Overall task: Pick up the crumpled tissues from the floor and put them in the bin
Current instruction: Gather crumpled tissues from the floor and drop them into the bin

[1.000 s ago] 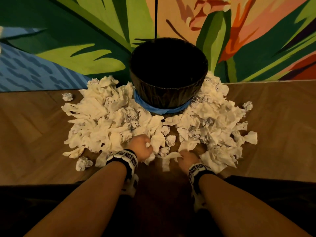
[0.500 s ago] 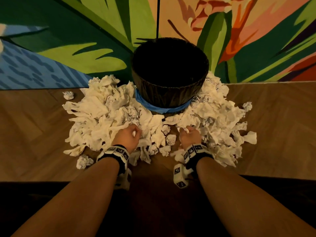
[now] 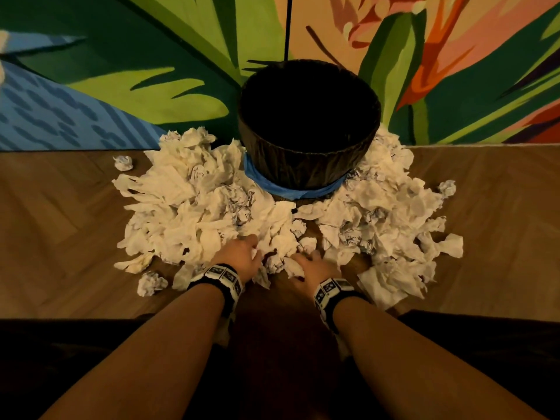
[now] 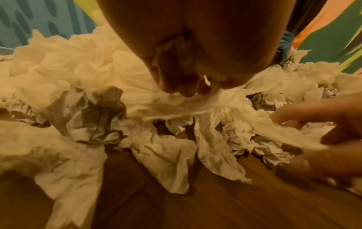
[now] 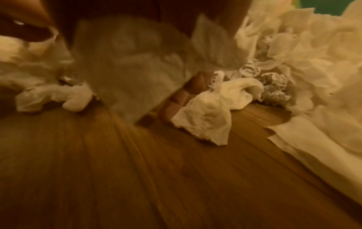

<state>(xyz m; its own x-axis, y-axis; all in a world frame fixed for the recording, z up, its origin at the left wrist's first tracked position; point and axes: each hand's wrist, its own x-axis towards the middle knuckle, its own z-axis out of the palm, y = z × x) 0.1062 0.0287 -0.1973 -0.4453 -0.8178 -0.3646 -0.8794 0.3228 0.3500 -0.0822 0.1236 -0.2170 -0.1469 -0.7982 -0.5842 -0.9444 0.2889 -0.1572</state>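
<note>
A dark round bin (image 3: 306, 165) with a blue band stands against the painted wall. Crumpled white tissues lie heaped on the floor to its left (image 3: 188, 213) and right (image 3: 391, 213). My left hand (image 3: 253, 253) is at the near edge of the left heap. In the left wrist view its fingers (image 4: 186, 88) are curled and pinch a stretched tissue (image 4: 195, 105). My right hand (image 3: 306, 259) lies close beside it. In the blurred right wrist view its fingers (image 5: 197, 83) curl round a tissue (image 5: 127, 62) held under the palm.
Stray tissue balls lie at the far left (image 3: 123, 162), near left (image 3: 151, 283) and far right (image 3: 447, 188). A flat sheet (image 3: 381, 286) lies right of my right wrist. Wooden floor (image 3: 60, 237) stretches out on both sides. The mural wall (image 3: 151, 56) rises behind the bin.
Both hands reached forward into the heaps, then drew a little back and closer together at the gap in front of the bin, dragging tissues with them.
</note>
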